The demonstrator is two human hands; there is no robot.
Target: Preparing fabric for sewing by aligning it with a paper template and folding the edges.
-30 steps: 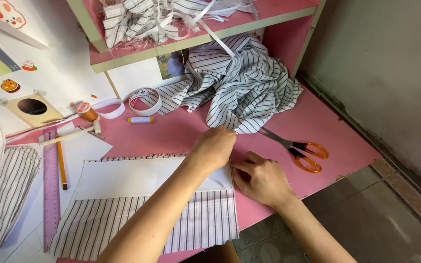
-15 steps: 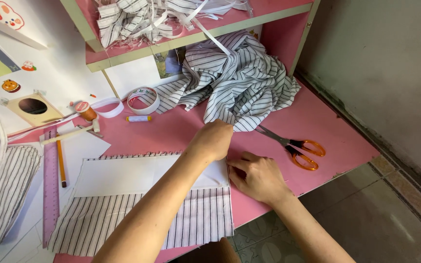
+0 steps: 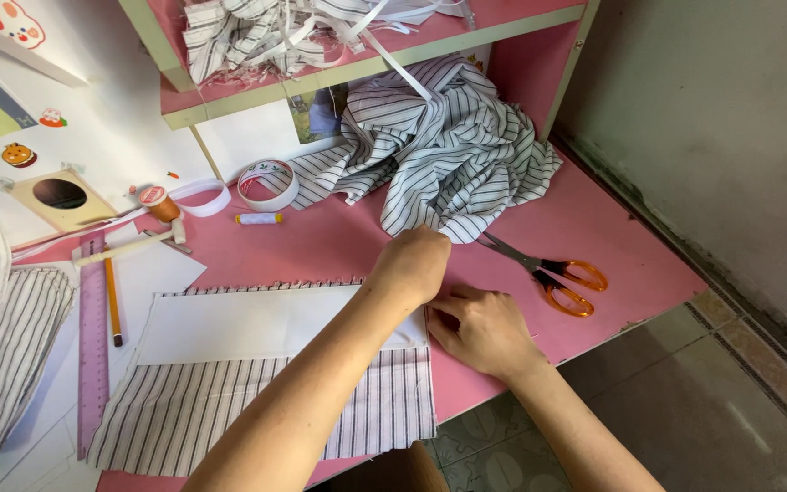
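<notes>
Striped cloth (image 3: 229,415) spread flat on the pink table (image 3: 339,246), with a white sheet (image 3: 257,323) laid along its upper part, edges roughly matched. Left hand (image 3: 409,264) curled, knuckles up, pressing down at the sheet's right end; cannot tell whether anything is pinched under the fingers. Right hand (image 3: 480,330) flat just beside it, fingertips on the same corner, gripping nothing. Judged from this: laying out and lining up largely done, right edge now being fixed or creased; no cut visible along the sheet. Orange-handled scissors (image 3: 548,271) lying untouched near the right hand, partly under a heap of striped fabric (image 3: 448,155). Pencil (image 3: 112,301) and purple ruler (image 3: 93,355) idle at the left.
</notes>
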